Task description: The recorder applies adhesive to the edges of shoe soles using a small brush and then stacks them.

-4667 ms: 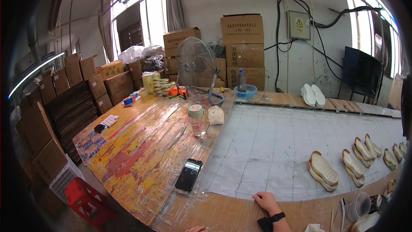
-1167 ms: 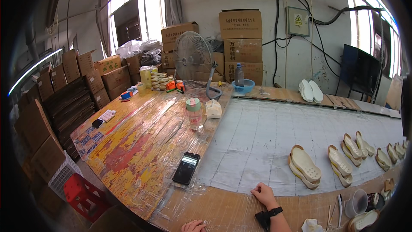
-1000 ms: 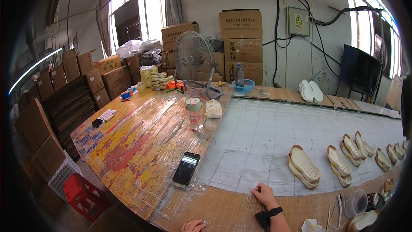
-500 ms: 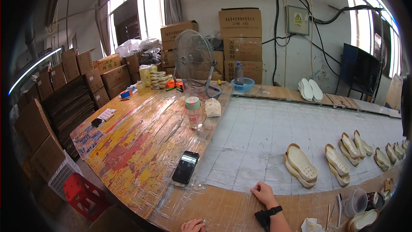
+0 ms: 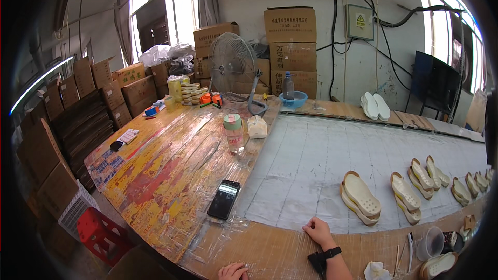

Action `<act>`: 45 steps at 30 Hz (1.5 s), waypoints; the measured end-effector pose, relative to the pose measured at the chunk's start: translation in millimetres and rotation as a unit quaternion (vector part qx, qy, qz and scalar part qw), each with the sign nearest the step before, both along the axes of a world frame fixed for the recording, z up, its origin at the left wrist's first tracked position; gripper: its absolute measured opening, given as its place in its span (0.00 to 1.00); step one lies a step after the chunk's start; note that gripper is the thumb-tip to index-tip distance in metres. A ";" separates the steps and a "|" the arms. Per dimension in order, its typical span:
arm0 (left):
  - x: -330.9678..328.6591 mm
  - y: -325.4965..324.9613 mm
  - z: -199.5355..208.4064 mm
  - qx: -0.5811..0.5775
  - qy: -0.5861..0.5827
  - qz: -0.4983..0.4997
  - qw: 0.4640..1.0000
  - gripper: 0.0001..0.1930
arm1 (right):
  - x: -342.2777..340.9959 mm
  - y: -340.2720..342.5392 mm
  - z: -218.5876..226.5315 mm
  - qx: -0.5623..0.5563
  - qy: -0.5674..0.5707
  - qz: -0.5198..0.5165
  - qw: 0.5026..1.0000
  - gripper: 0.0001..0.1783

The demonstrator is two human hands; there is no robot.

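Note:
My right hand (image 5: pixel 318 231), a dark band on its wrist, rests at the front edge of the white sheet (image 5: pixel 295 166) with its fingers curled in and nothing seen in them. At the lower edge of the picture my left hand (image 5: pixel 233 271) lies on the brown board (image 5: pixel 280 249), fingers loosely stretched and partly cut off. Right of my right hand stands a pair of cream shoe soles (image 5: pixel 361 197) with tan edges. More soles (image 5: pixel 406 197) run in a line to the right. A black phone (image 5: pixel 224 199) lies left of the sheet, beyond my left hand.
A bottle with a green lid (image 5: pixel 233 134) and a white packet (image 5: pixel 257 127) stand farther back, before a fan (image 5: pixel 233 67). A clear plastic cup (image 5: pixel 429 243), thin tools (image 5: pixel 410 251) and crumpled tissue (image 5: pixel 376 270) are at front right. A red stool (image 5: pixel 104 236) stands left.
The view has shifted very slightly. Both hands and the things on the table stay where they were.

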State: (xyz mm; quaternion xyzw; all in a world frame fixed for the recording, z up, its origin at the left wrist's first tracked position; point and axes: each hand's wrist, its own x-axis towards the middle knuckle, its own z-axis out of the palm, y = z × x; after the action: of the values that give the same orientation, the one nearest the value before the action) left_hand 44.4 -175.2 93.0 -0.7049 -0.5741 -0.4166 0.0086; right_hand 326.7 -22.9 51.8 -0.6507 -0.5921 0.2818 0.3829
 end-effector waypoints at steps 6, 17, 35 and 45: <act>1.4 -3.5 3.1 0.005 -0.003 0.001 1.000 0.05 | 0.8 -3.0 2.2 0.008 -0.004 0.001 1.000 0.14; 4.8 -4.3 7.6 0.005 0.001 -0.014 1.000 0.06 | 8.6 -2.8 2.0 0.006 -0.029 -0.024 0.999 0.14; 3.8 -11.2 6.5 0.031 -0.005 -0.020 0.999 0.06 | 196.6 -13.8 23.2 0.049 -0.096 -0.403 0.909 0.25; 3.8 -13.3 5.1 0.015 -0.010 -0.018 1.000 0.05 | 211.6 -25.2 -15.5 0.091 0.155 -0.352 0.918 0.16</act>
State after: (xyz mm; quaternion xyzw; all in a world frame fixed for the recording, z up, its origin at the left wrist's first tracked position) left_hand 48.1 -188.6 98.1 -0.7108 -0.5546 -0.4326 0.0056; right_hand 538.3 -48.1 36.2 -0.7276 -0.2809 0.1709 0.6021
